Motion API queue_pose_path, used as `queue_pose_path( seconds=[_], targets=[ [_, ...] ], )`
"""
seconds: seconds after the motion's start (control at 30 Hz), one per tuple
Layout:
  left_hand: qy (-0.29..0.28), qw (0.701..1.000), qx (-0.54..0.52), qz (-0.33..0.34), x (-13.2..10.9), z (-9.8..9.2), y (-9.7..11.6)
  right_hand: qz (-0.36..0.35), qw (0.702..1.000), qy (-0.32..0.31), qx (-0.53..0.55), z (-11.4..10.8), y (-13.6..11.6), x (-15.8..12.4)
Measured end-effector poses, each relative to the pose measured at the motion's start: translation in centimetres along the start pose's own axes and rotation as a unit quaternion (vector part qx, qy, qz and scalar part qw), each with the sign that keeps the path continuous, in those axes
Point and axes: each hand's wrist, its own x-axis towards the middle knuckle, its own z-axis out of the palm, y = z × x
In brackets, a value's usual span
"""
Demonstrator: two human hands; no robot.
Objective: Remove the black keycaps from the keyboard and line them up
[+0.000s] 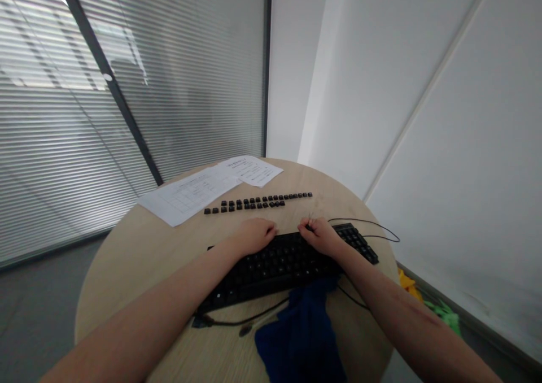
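Sits at a round wooden table (139, 259) with a black keyboard (288, 261) lying just toward 6 o'clock from the tabletop's middle, slanted so that its right end points to about 2 o'clock. Lays the left hand (254, 235) palm down on the keyboard's far edge, at 11 o'clock from its middle, fingers loose and grasping nothing. Sets the right hand (320, 236) on the same far edge at 1 o'clock, fingers curled and bunched together; cannot tell whether anything is pinched between them. Faces a row of loose black keycaps (258, 202) lined up at 12 o'clock beyond the keyboard, apart from both hands. Has printed sheets (190, 194) at 11 o'clock past the keycaps, edges meeting, a dark blue cloth (300, 338) at 6 o'clock touching the keyboard's near edge, and a thin black cable (368, 223) looping out at 3 o'clock from the right hand.
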Motion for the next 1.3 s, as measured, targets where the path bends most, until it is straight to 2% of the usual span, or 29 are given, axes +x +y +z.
queue_pose_path(
  seconds=[0.13, 0.27, 0.43, 0.5, 0.57, 0.63, 0.83, 1.03, 1.3],
  targets=[
    [0.000, 1.000, -0.002, 0.003, -0.1, -0.1, 0.0, -0.004, 1.000, 0.023, 0.003, 0.1, -0.1, -0.1],
    [0.013, 1.000, 0.001, 0.011, -0.1, 0.1, -0.2, 0.032, 0.995, 0.076, 0.051, 0.3, 0.3, -0.4],
    [0.018, 1.000, 0.006, 0.018, 0.0, 0.4, -0.4, 0.071, 0.987, 0.107, 0.100, 0.7, 1.3, -0.5],
    [0.014, 1.000, 0.007, 0.016, 0.0, 0.4, -0.4, 0.105, 0.969, 0.158, 0.157, 0.6, 1.7, -0.3],
    [0.010, 1.000, 0.005, 0.018, 0.0, 0.3, -0.3, 0.141, 0.939, 0.225, 0.220, 0.4, 1.9, -0.1],
    [0.006, 1.000, 0.003, 0.017, -0.1, 0.2, -0.3, 0.153, 0.923, 0.251, 0.249, 0.2, 1.9, 0.0],
    [0.022, 1.000, 0.005, 0.011, -0.3, 0.0, 0.1, 0.079, 0.965, 0.141, 0.208, 0.5, 1.2, -0.3],
    [0.070, 0.996, -0.006, 0.050, -0.8, -0.7, 0.8, 0.031, 0.987, 0.059, 0.147, 0.2, 0.1, -0.5],
    [0.111, 0.988, -0.039, 0.097, -0.9, -0.6, 0.7, -0.026, 0.998, 0.037, 0.049, -0.4, -1.0, -0.5]
  ],
)
